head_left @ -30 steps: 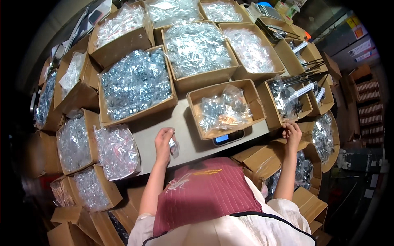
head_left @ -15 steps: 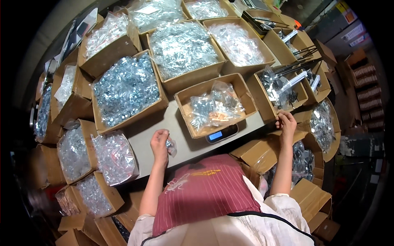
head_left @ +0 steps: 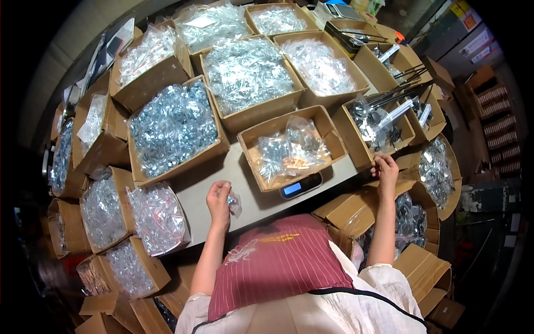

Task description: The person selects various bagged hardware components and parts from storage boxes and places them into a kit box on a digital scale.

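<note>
- where the grey bench (head_left: pixel 222 183) shows bare, it is only a narrow strip between the cardboard boxes and the person's body; boxes close it in on the far side and at both ends.
- left hand (head_left: pixel 218 199) sits over that bare strip, fingers clamped on a small clear bag (head_left: pixel 235 204) of metal parts, just off the near left corner of the scale (head_left: pixel 300 186).
- right hand (head_left: pixel 385 168) rests on the near rim of the box of long metal rods (head_left: pixel 381 125); fingers curled over the rim, and whether they pinch anything cannot be told.
- one open box (head_left: pixel 289 147) stands on the scale, with clear bags and a few pale pieces inside; its near edge stands just above the lit display.
- against the frame half a second before, both hands hold the same places; the whole view sits slightly lower in the picture.
- count: one scale, one box on it, two hands, one small bag in hand; at least twelve further boxes of bagged parts ring the bench.
</note>
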Demonstrator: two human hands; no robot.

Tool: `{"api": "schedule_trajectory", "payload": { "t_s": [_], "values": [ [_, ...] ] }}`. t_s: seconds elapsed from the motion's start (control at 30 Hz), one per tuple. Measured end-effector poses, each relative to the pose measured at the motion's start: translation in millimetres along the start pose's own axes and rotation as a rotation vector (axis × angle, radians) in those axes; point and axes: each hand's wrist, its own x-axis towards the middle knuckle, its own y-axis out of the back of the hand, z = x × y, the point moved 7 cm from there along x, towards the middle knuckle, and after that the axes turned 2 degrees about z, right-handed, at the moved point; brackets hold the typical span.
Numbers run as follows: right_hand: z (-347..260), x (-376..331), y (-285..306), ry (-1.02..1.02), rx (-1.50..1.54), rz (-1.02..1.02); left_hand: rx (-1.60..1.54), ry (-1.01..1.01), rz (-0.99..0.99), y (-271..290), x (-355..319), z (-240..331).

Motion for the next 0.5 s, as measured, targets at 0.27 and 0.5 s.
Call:
{"api": "schedule_trajectory", "payload": {
  "t_s": [0.27,0.5],
  "values": [
    [-40,-21,-41,0.320,-0.159,-0.080,0.031,-0.022,0.015,0,0,0],
    [-107,-94,-198,0.951,-0.572,-0.729,0.040,-0.036,0.003,3,-4,1]
  ]
}}
